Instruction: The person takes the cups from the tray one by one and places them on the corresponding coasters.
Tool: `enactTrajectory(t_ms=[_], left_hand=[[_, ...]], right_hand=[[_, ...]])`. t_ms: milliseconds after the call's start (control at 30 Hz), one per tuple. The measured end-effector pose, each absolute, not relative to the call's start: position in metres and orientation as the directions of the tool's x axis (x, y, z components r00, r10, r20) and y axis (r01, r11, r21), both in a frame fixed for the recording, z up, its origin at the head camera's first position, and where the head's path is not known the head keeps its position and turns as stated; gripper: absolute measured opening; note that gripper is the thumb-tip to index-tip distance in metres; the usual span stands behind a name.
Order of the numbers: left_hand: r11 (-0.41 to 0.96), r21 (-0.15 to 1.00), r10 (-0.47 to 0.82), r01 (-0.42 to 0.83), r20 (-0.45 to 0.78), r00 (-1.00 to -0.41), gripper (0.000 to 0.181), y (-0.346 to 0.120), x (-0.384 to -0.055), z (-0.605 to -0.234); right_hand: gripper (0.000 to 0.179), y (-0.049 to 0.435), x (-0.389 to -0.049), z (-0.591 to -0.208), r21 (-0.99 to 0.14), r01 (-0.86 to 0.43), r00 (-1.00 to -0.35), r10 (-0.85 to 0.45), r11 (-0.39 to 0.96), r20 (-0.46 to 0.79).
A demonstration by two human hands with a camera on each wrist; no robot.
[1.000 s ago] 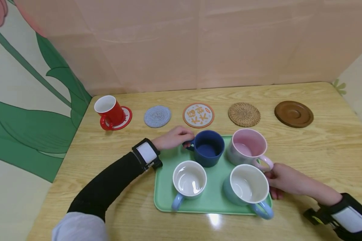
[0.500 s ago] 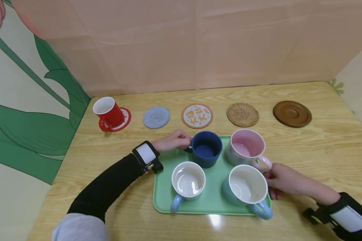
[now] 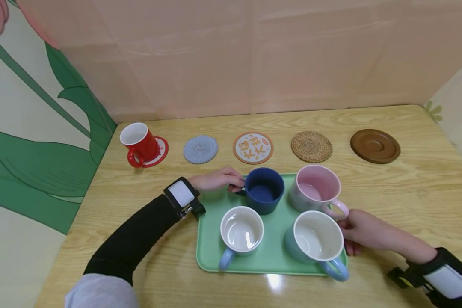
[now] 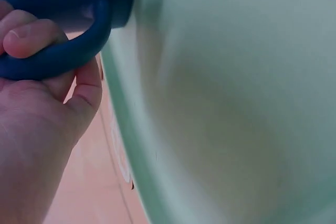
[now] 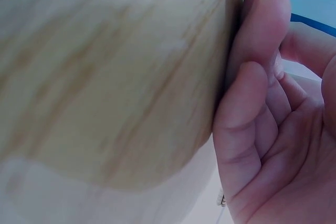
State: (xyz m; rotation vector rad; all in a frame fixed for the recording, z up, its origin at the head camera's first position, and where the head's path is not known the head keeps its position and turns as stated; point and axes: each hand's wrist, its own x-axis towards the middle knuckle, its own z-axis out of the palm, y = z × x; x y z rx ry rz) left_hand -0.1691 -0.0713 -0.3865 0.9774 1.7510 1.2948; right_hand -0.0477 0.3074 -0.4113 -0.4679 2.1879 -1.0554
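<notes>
My left hand (image 3: pixel 220 179) pinches the handle (image 4: pixel 68 57) of the navy mug (image 3: pixel 264 204) at 12 o'clock on the tray (image 3: pixel 271 233), my right hand (image 3: pixel 363 229) grips the rim at 3 o'clock, and that mug seems stiff, slick, breakable, safest by its handle.

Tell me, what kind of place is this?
Maybe a playroom or classroom corner, though I can't be sure. Big green leaves decorate the wall, and a wooden table holds a green tray of mugs.
</notes>
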Motion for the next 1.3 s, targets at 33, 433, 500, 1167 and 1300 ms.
enactTrajectory(t_ms=[33,433,500,1167,1300], left_hand=[[0.201,0.969,0.89,0.145,-0.119,-0.441,0.032,-0.071,-0.168,-0.386],[0.17,0.982,0.853,0.077,-0.107,-0.511,0.033,-0.07,-0.151,-0.388],[0.193,0.978,0.854,0.078,-0.128,-0.504,0.033,-0.071,-0.149,-0.387],[0.192,0.98,0.771,0.054,-0.117,-0.626,0.029,-0.093,-0.13,-0.388],[0.163,0.985,0.748,0.054,-0.088,-0.658,0.03,-0.098,-0.126,-0.384]], right_hand=[[0.028,0.307,-0.048,-0.411,-0.791,-0.035,-0.72,-0.564,0.611,-0.404],[0.029,0.307,-0.048,-0.411,-0.798,-0.044,-0.718,-0.574,0.602,-0.394],[0.029,0.307,-0.048,-0.411,-0.798,-0.041,-0.716,-0.574,0.602,-0.396],[0.028,0.308,-0.049,-0.412,-0.801,-0.045,-0.717,-0.577,0.597,-0.39],[0.028,0.309,-0.048,-0.413,-0.801,-0.043,-0.716,-0.577,0.598,-0.393]])
